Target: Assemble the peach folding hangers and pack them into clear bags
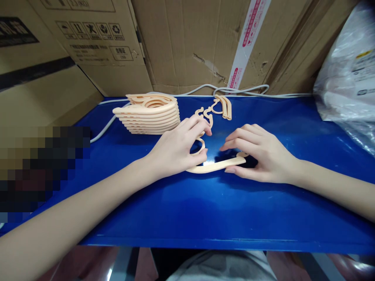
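A peach plastic hanger-shaped part (215, 166) lies on the blue table top (205, 210) between my hands. My left hand (178, 150) pinches its left end and a curled hook piece, fingers closed around it. My right hand (259, 156) grips the part's right end, thumb under, fingers curved over it. Behind my left hand stands a neat stack of the same peach parts (149, 115). Loose peach offcuts (218, 107) lie just beyond my fingertips.
Cardboard boxes (175, 43) wall off the back and left. A white cable (252, 91) runs along the table's far edge. A clear plastic bag (348, 74) sits at the right. A pixelated patch covers the left side.
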`<state>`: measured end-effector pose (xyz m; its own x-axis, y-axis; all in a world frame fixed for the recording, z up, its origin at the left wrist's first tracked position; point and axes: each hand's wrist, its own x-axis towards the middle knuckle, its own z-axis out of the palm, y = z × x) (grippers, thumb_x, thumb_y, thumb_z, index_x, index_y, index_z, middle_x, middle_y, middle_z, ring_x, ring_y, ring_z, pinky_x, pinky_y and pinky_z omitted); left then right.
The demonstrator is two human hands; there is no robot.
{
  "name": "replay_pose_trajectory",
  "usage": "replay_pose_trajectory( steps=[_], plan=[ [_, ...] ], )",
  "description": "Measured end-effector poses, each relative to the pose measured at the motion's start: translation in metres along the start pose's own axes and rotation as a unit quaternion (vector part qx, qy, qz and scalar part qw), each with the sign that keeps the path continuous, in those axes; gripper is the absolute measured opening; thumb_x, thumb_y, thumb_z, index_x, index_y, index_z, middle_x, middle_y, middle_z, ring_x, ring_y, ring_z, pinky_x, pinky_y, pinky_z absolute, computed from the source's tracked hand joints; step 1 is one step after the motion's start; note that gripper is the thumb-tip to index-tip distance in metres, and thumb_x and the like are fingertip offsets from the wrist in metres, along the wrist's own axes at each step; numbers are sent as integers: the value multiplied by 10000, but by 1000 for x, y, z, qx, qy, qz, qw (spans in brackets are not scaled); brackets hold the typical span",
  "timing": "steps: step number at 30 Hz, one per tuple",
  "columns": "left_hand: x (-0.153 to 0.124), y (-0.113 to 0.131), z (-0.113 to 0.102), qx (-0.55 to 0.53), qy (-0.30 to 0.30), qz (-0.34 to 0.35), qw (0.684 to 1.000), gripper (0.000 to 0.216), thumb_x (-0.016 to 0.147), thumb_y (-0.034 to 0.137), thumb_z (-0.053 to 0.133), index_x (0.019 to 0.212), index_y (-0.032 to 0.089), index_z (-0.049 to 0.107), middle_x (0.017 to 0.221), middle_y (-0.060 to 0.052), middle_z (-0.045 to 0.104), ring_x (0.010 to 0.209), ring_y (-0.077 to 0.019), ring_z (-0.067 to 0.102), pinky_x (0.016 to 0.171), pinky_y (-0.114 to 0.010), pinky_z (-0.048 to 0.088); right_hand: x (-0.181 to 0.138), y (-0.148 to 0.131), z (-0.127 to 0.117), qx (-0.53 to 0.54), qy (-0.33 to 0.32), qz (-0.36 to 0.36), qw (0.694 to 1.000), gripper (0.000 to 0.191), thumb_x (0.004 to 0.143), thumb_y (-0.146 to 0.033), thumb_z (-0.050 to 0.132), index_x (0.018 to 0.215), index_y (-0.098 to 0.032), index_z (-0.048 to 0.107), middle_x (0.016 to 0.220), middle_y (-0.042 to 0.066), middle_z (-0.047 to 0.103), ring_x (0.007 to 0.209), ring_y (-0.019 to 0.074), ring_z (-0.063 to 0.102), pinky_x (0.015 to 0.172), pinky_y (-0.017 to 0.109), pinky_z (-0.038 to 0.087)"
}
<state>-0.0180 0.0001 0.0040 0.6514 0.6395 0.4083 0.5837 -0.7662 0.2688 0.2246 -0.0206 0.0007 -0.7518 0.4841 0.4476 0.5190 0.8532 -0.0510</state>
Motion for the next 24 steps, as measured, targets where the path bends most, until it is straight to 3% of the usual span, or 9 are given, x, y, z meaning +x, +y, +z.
replay_pose_trajectory(
  steps=[6, 11, 24],
  plan=[
    [0, 3, -3, 50, -5, 19, 999, 249, 864, 186, 588, 1110, 199, 554, 1290, -43, 570, 1156, -201, 568, 771, -274, 515, -1, 1, 6, -66, 21, 85, 994, 476, 868, -553, 601, 1113, -145, 613, 1178, 167, 613, 997, 285, 597, 839, 412, 469],
    [1, 4, -4, 83, -4, 25, 996, 260, 863, 188, 586, 1121, 203, 552, 1291, -35, 571, 1172, -199, 563, 684, -246, 500, -2, 3, 8, -65, 0, 127, 990, 511, 861, -617, 572, 1101, -167, 610, 1165, 145, 644, 976, 287, 617, 807, 409, 466],
    [1, 1, -3, 75, 6, 3, 997, 213, 885, 200, 552, 1099, 198, 556, 1308, -56, 581, 1130, -221, 584, 730, -274, 497, 1, 0, 2, -12, 5, 13, 1000, 415, 875, -554, 621, 1059, -183, 594, 1021, 79, 720, 897, 226, 648, 789, 374, 408]
  ],
)
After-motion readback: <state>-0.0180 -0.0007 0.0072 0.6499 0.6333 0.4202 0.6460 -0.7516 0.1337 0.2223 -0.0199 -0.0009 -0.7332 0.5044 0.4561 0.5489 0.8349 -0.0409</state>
